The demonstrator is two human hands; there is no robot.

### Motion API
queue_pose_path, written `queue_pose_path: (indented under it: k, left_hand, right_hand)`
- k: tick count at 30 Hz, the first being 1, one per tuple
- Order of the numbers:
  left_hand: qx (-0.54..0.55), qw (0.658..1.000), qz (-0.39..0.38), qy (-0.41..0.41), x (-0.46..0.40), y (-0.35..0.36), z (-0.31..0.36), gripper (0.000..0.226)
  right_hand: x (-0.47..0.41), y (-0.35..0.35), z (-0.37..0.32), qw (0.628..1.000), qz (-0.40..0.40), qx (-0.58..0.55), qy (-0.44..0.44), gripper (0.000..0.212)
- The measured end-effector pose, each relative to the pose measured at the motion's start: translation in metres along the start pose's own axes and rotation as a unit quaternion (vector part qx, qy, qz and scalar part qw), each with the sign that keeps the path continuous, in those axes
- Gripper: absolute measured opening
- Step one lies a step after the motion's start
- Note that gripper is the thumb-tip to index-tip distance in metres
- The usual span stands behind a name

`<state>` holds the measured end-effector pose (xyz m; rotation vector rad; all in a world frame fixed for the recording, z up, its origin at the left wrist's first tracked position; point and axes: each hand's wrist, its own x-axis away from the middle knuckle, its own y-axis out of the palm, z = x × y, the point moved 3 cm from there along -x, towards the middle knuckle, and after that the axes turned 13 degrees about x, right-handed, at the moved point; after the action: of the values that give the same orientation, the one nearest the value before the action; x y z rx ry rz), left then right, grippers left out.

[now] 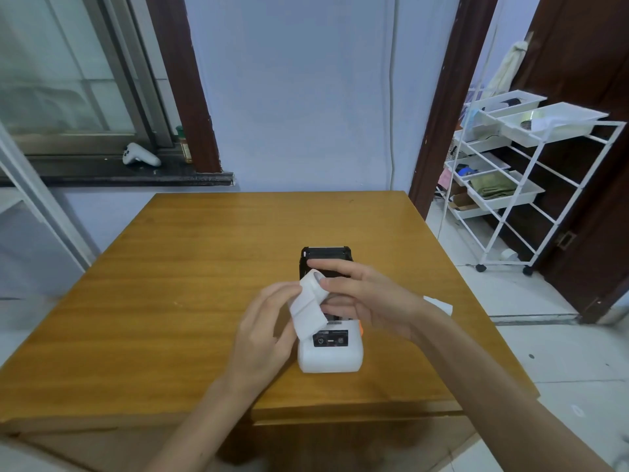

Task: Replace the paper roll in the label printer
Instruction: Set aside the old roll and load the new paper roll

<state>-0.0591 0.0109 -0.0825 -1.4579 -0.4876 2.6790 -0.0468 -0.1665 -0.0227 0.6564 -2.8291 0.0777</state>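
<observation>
A small white label printer (329, 356) stands on the wooden table (170, 267), its black lid (326, 256) swung open toward the far side. Just above the open bay is a white paper roll (315, 284) with a strip of paper hanging down from it. My right hand (367, 301) grips the roll from the right, fingers across its end. My left hand (265, 328) holds the hanging strip from the left. The inside of the printer's bay is hidden behind the roll and my hands.
A white piece of paper (439, 304) lies on the table behind my right wrist. A white wire cart (510, 185) with trays stands to the right on the floor. A white game controller (140, 155) lies on the window sill.
</observation>
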Motion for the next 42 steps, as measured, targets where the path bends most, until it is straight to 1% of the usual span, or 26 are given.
queue_pose_path:
  k: [3, 5, 7, 10, 16, 22, 27, 32, 37, 42]
  left_hand:
    - [0.009, 1.0, 0.001, -0.001, -0.001, 0.0, 0.0, 0.034]
    - [0.01, 1.0, -0.006, 0.002, 0.0, 0.001, 0.0, 0.034]
    - [0.002, 1.0, -0.016, 0.009, 0.0, 0.002, -0.001, 0.034]
    - [-0.015, 0.999, -0.024, 0.017, 0.001, 0.002, -0.003, 0.03]
    - [-0.047, 0.996, -0.062, 0.033, 0.0, 0.007, -0.005, 0.027]
    - [-0.039, 0.995, -0.079, 0.042, 0.001, 0.008, -0.006, 0.026]
    - [-0.04, 0.994, -0.082, 0.066, 0.002, 0.008, -0.008, 0.027]
    - [-0.031, 0.996, -0.064, 0.058, 0.001, 0.007, -0.008, 0.025]
    - [-0.022, 0.996, -0.066, 0.055, 0.0, 0.007, -0.005, 0.024]
    - [-0.003, 0.996, -0.066, 0.053, 0.004, 0.004, -0.003, 0.028]
  right_hand:
    - [0.003, -0.004, -0.002, 0.997, -0.003, 0.081, -0.012, 0.041]
    - [0.005, -0.006, -0.004, 0.987, 0.016, 0.157, -0.017, 0.037]
    - [0.006, -0.008, -0.006, 0.979, 0.029, 0.203, -0.018, 0.032]
    - [0.004, -0.009, -0.005, 0.977, 0.039, 0.208, -0.018, 0.025]
    - [0.001, -0.011, 0.001, 0.965, 0.048, 0.258, -0.004, 0.03]
    - [-0.001, -0.014, 0.004, 0.959, 0.035, 0.28, 0.002, 0.033]
    - [0.0, -0.015, 0.003, 0.955, 0.026, 0.295, -0.025, 0.027]
    - [0.004, -0.025, 0.013, 0.966, -0.002, 0.258, -0.035, 0.036]
    - [0.006, -0.029, 0.016, 0.978, -0.002, 0.201, -0.056, 0.033]
    - [0.002, -0.023, 0.015, 0.981, -0.008, 0.186, -0.049, 0.034]
